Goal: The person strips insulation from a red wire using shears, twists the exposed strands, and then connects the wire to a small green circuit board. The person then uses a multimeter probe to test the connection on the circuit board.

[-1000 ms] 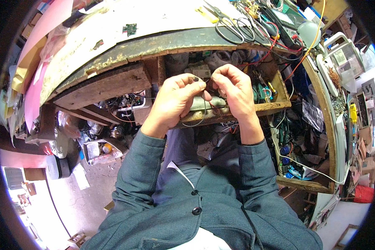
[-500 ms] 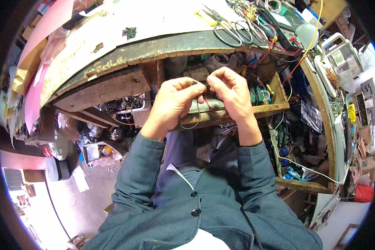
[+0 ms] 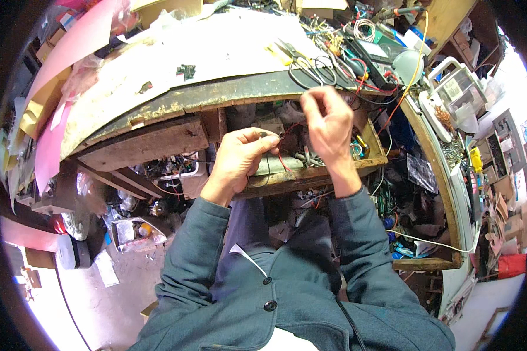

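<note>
Drawn up and away from left hand (image 3: 240,161) since the earlier frame: right hand (image 3: 332,128), loosely curled (blurred, so unclear whether holding anything). Head view: best to pinch red wire (image 3: 282,161) steadily near its end. Left thumb and fingers pressed together on it, wire dangling just right of the fingertips, mid-frame.

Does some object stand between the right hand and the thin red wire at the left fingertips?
Nothing visible: between the right hand and the thin red wire at the left hand, only a gap over the wooden drawer shows.
</note>
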`<move>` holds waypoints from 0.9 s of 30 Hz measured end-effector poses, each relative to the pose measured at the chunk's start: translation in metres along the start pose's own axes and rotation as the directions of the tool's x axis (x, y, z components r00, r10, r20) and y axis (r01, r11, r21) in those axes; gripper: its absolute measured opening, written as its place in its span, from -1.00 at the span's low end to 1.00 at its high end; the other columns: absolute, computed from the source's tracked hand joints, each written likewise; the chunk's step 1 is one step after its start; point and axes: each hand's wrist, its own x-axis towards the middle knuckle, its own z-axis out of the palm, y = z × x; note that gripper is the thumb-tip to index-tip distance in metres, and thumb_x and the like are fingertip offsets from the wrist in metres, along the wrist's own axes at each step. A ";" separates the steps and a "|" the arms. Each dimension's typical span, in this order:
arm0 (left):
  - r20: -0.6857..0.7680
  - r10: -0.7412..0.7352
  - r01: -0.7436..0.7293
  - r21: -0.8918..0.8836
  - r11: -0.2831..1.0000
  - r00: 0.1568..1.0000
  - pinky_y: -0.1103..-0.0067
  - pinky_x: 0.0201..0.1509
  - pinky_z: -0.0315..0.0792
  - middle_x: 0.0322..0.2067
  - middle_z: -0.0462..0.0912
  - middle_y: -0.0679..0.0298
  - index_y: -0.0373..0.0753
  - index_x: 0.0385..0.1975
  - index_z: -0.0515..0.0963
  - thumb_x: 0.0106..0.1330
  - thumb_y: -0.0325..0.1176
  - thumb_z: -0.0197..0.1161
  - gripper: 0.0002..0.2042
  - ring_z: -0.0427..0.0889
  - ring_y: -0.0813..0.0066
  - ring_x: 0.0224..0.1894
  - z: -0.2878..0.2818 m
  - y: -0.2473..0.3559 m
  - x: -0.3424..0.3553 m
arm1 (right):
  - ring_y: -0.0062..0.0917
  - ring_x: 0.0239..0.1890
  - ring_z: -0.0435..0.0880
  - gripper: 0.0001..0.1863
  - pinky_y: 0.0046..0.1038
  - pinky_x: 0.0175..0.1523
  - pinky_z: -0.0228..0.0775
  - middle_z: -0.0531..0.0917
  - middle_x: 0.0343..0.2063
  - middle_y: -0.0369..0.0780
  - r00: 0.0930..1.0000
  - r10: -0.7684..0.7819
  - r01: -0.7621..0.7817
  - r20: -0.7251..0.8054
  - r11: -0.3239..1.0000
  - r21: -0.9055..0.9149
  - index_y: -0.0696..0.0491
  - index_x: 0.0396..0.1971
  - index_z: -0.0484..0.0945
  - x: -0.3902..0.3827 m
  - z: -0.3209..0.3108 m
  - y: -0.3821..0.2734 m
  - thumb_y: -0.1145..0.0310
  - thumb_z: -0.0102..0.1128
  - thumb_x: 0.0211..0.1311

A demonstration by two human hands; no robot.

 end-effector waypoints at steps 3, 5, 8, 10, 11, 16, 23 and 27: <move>0.002 0.006 -0.006 -0.024 1.000 1.000 0.76 -0.74 -0.04 -0.48 0.69 0.34 -0.27 -0.26 0.68 0.25 -0.37 0.37 -0.86 0.21 0.86 -0.77 -0.001 -0.004 0.001 | -0.07 -0.29 0.64 -0.87 -0.18 -0.17 0.49 0.65 -0.34 0.02 0.905 -0.424 0.400 0.045 0.809 -0.431 0.19 -0.29 0.59 0.055 -0.007 0.024 0.53 0.10 0.19; 0.004 0.014 -0.014 -0.030 0.999 1.000 0.76 -0.74 -0.04 -0.47 0.69 0.34 -0.27 -0.27 0.67 0.25 -0.37 0.37 -0.86 0.21 0.85 -0.77 -0.002 -0.003 0.002 | -0.09 -0.21 0.65 -0.79 -0.18 -0.10 0.46 0.66 -0.33 -0.02 0.928 -0.251 0.366 0.276 0.760 -0.537 0.12 -0.15 0.57 0.076 -0.006 0.040 0.44 0.18 0.23; -0.003 0.037 -0.037 -0.053 0.998 0.999 0.75 -0.74 -0.03 -0.47 0.67 0.33 -0.27 -0.27 0.64 0.27 -0.38 0.35 -0.87 0.22 0.84 -0.77 -0.006 -0.005 0.000 | -0.12 -0.12 0.64 -0.70 -0.18 -0.04 0.47 0.67 -0.24 -0.02 0.897 -0.077 0.334 0.434 0.762 -0.554 0.08 -0.09 0.55 0.094 0.001 0.054 0.33 0.25 0.20; 0.007 0.062 -0.062 -0.063 0.996 0.998 0.75 -0.74 -0.02 -0.47 0.67 0.33 -0.28 -0.27 0.63 0.28 -0.38 0.34 -0.87 0.22 0.84 -0.77 -0.005 -0.006 0.000 | -0.11 -0.10 0.64 -0.65 -0.19 -0.01 0.47 0.67 -0.22 0.00 0.881 -0.010 0.319 0.474 0.752 -0.577 0.07 -0.04 0.52 0.105 0.000 0.056 0.30 0.25 0.19; 0.014 0.074 -0.073 -0.068 0.995 0.997 0.75 -0.75 -0.02 -0.47 0.67 0.33 -0.28 -0.27 0.62 0.28 -0.38 0.33 -0.87 0.22 0.83 -0.77 -0.004 -0.006 0.001 | -0.11 -0.09 0.64 -0.63 -0.20 0.00 0.47 0.67 -0.21 0.01 0.879 0.029 0.297 0.477 0.750 -0.592 0.07 -0.02 0.52 0.111 -0.001 0.056 0.28 0.25 0.19; 0.013 0.084 -0.083 -0.080 0.993 0.996 0.77 -0.76 0.01 -0.52 0.63 0.38 -0.24 -0.27 0.59 0.33 -0.37 0.29 -0.90 0.23 0.84 -0.77 -0.005 -0.007 0.002 | -0.19 -0.11 0.67 -0.52 -0.30 0.01 0.48 0.67 -0.19 0.01 0.923 -0.072 0.283 0.377 0.792 -0.541 0.13 0.08 0.48 0.113 -0.006 0.036 0.26 0.24 0.16; -0.008 0.152 -0.152 -0.100 0.983 0.988 0.76 -0.79 -0.01 -0.56 0.62 0.40 -0.23 -0.34 0.56 0.36 -0.37 0.23 -0.91 0.20 0.82 -0.81 -0.006 -0.004 -0.001 | -0.64 -0.33 0.55 -0.44 -0.59 -0.27 0.43 0.62 -0.23 -0.18 0.942 0.177 -0.332 0.286 0.628 0.704 0.07 0.26 0.35 0.066 -0.057 -0.008 0.45 0.25 0.26; -0.049 0.172 -0.177 -0.126 0.976 0.984 0.76 -0.81 0.02 -0.58 0.57 0.38 -0.23 -0.31 0.54 0.34 -0.38 0.24 -0.92 0.22 0.80 -0.81 -0.006 -0.002 -0.009 | -0.52 -0.27 0.57 -0.29 -0.54 -0.37 0.52 0.56 -0.09 -0.11 0.893 0.198 -0.450 0.405 0.445 0.774 0.09 0.35 0.19 -0.001 -0.088 -0.047 0.44 0.25 0.20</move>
